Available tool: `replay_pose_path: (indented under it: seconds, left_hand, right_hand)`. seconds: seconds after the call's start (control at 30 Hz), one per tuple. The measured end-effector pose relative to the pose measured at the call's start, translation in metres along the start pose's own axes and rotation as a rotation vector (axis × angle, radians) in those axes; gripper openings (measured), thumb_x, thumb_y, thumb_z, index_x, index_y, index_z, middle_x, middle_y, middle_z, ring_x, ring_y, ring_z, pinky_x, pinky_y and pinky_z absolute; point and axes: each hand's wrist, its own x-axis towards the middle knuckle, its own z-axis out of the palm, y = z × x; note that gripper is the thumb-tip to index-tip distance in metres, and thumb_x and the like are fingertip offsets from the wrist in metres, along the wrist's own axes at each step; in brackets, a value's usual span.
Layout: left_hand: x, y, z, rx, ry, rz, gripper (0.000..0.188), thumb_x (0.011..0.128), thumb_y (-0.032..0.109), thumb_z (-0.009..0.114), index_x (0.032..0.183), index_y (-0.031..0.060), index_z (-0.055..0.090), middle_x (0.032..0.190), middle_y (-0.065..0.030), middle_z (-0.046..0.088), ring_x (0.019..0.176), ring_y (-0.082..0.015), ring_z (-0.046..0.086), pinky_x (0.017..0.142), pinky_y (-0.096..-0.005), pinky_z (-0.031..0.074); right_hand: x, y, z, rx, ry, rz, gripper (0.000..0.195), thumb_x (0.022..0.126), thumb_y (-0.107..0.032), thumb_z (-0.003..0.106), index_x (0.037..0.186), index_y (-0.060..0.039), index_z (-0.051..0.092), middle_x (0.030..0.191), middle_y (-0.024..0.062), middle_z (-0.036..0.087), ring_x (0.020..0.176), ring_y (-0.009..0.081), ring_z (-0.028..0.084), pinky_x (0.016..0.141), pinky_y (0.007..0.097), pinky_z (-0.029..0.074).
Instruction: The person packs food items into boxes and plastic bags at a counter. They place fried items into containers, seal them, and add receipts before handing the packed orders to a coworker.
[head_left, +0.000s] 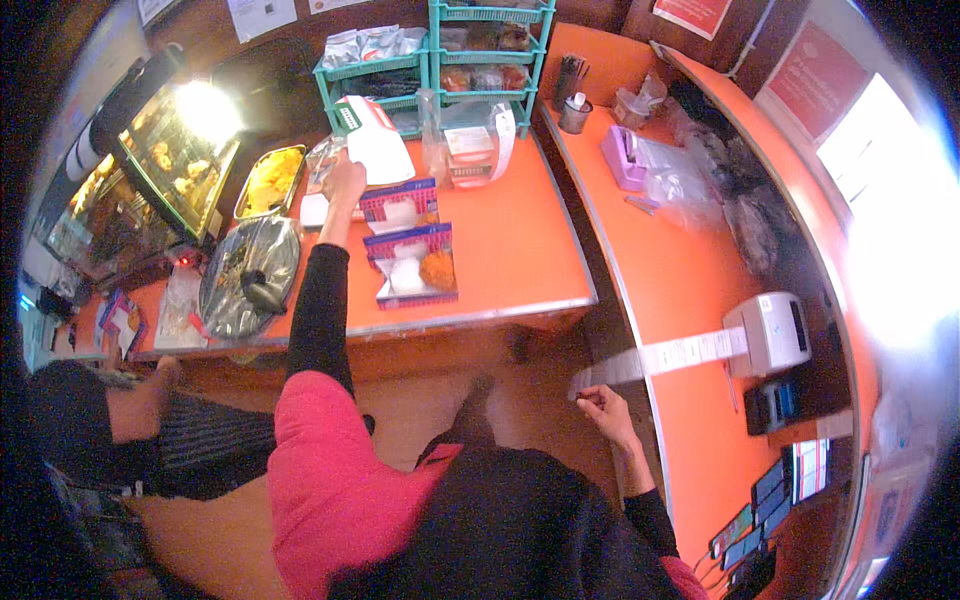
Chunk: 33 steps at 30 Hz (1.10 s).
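Observation:
My left hand (343, 186) reaches over the orange counter and closes on the left edge of a white paper bag (382, 154) with green and red print. Just below that bag, two packs with clear windows lie in a column; the nearer pack (412, 270) shows a white and an orange content, while the farther pack (397, 206) is partly covered. At the right, my right hand (611, 416) is raised over the gap between the counters. Its fingertips pinch the free end of a long paper label strip (675, 358), which runs out of a white label printer (765, 334).
A metal tray of yellow food (271, 180) and a plastic-covered black pan (251, 277) stand left, beside a lit display case (180, 161). Teal shelves (487, 52) rise behind. Several phones (765, 502) line the right counter (675, 300). Another person's arm (139, 405) is at lower left.

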Motion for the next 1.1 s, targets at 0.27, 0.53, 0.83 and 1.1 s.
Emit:
replay_pose_path:
  seconds: [0.27,0.53,0.83,1.1]
  left_hand:
    - [0.158,-0.003,0.188,0.266,-0.030,0.294,0.040,0.071,0.029,0.058,0.100,0.0007,0.055,0.088,-0.0195,0.062,0.083,-0.0351,0.060,0.074,-0.0428,0.047]
    - [0.226,-0.067,0.244,0.229,-0.266,0.281,0.044,0.067,0.033,0.060,0.093,-0.0018,0.059,0.092,-0.0247,0.060,0.087,-0.0384,0.058,0.075,-0.0442,0.046]
    - [0.091,0.051,-0.010,-0.343,-0.325,0.231,0.042,0.084,0.020,0.057,0.120,0.0022,0.047,0.104,-0.0085,0.058,0.090,-0.0163,0.055,0.081,-0.0286,0.042]
    - [-0.040,0.106,-0.069,-0.560,-0.428,0.088,0.054,0.085,0.036,0.056,0.125,0.0032,0.042,0.104,-0.0110,0.057,0.091,-0.0171,0.054,0.085,-0.0290,0.041]
  right_hand:
    - [0.092,0.034,-0.022,0.061,-0.159,0.314,0.028,0.081,-0.020,0.062,0.099,-0.0004,0.056,0.077,0.0062,0.062,0.068,0.0111,0.057,0.058,0.0252,0.046]
    - [0.210,0.004,-0.087,0.156,-0.091,0.271,0.026,0.081,-0.020,0.062,0.096,0.0001,0.058,0.079,0.0091,0.063,0.073,0.0141,0.059,0.066,0.0285,0.048]
    - [0.443,0.059,-0.257,-0.386,0.558,-0.117,0.019,0.081,-0.015,0.054,0.074,0.0014,0.059,0.064,0.0108,0.059,0.055,0.0187,0.054,0.050,0.0310,0.041]
    - [0.567,0.178,-0.331,-0.806,0.600,0.045,0.020,0.076,-0.018,0.056,0.070,0.0007,0.059,0.074,0.0212,0.060,0.069,0.0382,0.059,0.064,0.0461,0.046]
